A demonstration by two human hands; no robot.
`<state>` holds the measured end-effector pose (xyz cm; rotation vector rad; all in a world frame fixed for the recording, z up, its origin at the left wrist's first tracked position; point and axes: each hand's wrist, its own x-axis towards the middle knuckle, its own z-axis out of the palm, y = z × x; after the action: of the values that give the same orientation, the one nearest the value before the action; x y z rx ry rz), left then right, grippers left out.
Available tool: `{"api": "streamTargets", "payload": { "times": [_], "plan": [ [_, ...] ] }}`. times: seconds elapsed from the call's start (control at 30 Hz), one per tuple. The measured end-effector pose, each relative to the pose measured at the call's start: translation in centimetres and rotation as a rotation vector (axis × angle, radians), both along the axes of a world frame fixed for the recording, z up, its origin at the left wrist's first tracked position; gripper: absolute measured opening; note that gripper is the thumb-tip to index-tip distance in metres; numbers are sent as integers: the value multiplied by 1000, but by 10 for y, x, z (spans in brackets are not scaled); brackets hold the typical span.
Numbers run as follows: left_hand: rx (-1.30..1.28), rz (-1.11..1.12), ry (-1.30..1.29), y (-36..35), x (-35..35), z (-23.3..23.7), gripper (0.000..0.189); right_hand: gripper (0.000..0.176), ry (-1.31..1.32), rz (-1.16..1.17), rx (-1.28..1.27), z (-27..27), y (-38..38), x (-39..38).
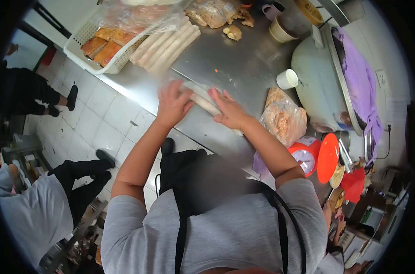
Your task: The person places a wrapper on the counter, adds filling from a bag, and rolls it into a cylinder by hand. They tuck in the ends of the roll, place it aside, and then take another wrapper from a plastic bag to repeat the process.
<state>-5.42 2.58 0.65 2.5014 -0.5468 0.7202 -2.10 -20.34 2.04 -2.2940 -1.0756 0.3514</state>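
Note:
A pale, long roll (205, 104) lies slantwise on the steel table (225, 59), near its front edge. My left hand (174, 102) rests at the roll's upper left part, its fingers apart and a little blurred. Toward the roll's lower right part, my right hand (228, 108) touches it with fingers spread. Neither hand is wrapped round the roll. Several similar pale rolls (171, 45) lie side by side beyond my left hand, partly under clear plastic.
A white basket (104, 68) holds browned pieces. To the right are a white cup (287, 79), a bag of food (285, 119), a red scale (304, 157) and a large pot (314, 77). Other people stand at the left and lower right.

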Motion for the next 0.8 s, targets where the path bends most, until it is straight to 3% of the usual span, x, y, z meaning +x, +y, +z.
{"api": "streamTargets", "payload": {
  "times": [0.13,0.23,0.33,0.43,0.53,0.63,0.8],
  "plan": [
    [84,-290,12,1,10,0,34,94,-33,-27,39,3,-16,-24],
    [79,-390,28,5,21,-2,35,92,53,-172,-157,7,-26,-39],
    [32,-501,77,8,30,0,35,89,-74,-349,-122,13,-27,-50],
    [34,-579,92,14,41,-2,33,85,-9,-379,-60,10,-6,-67],
    [23,-651,86,16,49,-3,31,77,24,-614,-220,15,-12,-68],
    [0,-688,55,17,53,-5,31,61,-243,-795,-216,17,9,-78],
    [-12,-727,81,14,58,-4,27,40,-415,-879,-129,1,54,-76]
  ]
}}
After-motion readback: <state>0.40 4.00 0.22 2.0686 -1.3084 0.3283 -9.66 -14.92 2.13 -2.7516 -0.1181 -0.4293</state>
